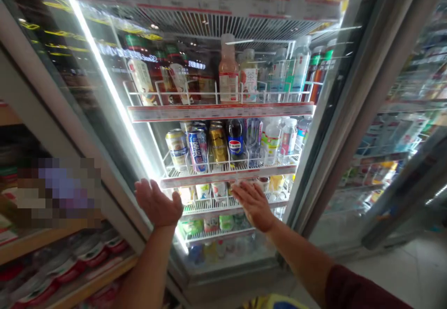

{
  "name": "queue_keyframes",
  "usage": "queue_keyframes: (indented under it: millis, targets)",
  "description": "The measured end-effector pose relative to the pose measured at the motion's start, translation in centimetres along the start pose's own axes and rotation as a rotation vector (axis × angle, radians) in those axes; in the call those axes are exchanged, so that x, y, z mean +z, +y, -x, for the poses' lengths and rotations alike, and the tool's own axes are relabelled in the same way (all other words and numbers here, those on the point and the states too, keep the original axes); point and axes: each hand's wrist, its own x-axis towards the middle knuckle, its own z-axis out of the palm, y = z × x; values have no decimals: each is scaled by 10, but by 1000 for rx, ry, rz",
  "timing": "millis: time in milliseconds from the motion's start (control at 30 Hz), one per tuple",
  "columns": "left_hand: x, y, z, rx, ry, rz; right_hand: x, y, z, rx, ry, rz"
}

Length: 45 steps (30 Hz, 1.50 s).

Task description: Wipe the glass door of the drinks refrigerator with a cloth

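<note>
I face an open drinks fridge with wire shelves. My left hand is open, palm up against the edge of the glass door swung out at the left. My right hand is open with fingers stretched flat, reaching toward the front rail of a lower shelf. That shelf carries several cans, a dark cola bottle and clear bottles. The shelf above holds a pink bottle and other tall bottles. Neither hand holds anything.
A lit strip runs down the fridge's left frame. Lower shelves hold small cartons and cups. A second fridge door stands at the right. Wooden shelves with packaged goods sit at the left. Pale floor tiles show at bottom right.
</note>
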Motion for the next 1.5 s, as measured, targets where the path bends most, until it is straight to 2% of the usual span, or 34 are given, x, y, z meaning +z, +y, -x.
queue_keyframes:
  millis: [100, 167, 267, 367, 467, 600, 667, 733, 800, 867, 900, 967, 1033, 1100, 1133, 1200, 1267, 1333, 1400, 1500]
  targets:
    - [0, -1, 2, -32, -29, 22, -10, 26, -30, 160, 163, 50]
    - [-1, -1, 3, -47, -40, 28, -7, 27, -42, 222, 223, 86]
    - [-1, 0, 3, -66, -66, 23, 12, -4, -32, 181, 120, 98]
    - [-3, 3, 2, -65, -80, 23, 28, -37, -7, -9, -21, 86]
    - [-4, 4, 1, -53, -84, 38, 27, -33, -10, -66, -66, 49]
    - [-4, 4, 3, -96, -125, 101, 22, -7, -51, 189, 109, 41]
    - [-4, 5, 4, -117, -131, 130, 28, -13, -59, 252, 151, 45]
    - [-4, 5, 4, -139, -129, 150, 40, -35, -49, 156, 86, 21]
    - [-5, 5, 4, -136, -130, 154, 50, -60, -29, -71, -44, -30]
    - [-6, 5, 4, -103, -131, 144, 54, -75, -16, -186, -139, -58]
    - [-7, 5, 4, -83, -129, 140, 53, -76, -16, -167, -160, -57]
    - [-7, 6, 4, -71, -117, 138, 47, -66, -27, 6, -117, -20]
    - [-7, 7, 4, -84, -114, 138, 42, -52, -47, 208, 17, 41]
    - [-6, 7, 4, -87, -121, 127, 43, -47, -60, 303, 109, 82]
    - [-6, 7, 4, -77, -121, 120, 47, -50, -60, 312, 110, 91]
    - [-5, 7, 4, -55, -110, 115, 54, -65, -49, 240, 23, 81]
    - [-4, 6, 4, -41, -98, 115, 58, -82, -29, 66, -103, 38]
    - [-4, 5, 4, -31, -104, 110, 54, -87, -18, -60, -173, 1]
    - [-5, 5, 4, -9, -100, 102, 43, -74, -23, -6, -127, 10]
    - [-6, 7, 3, 13, -72, 83, 25, -39, -51, 263, 99, 76]
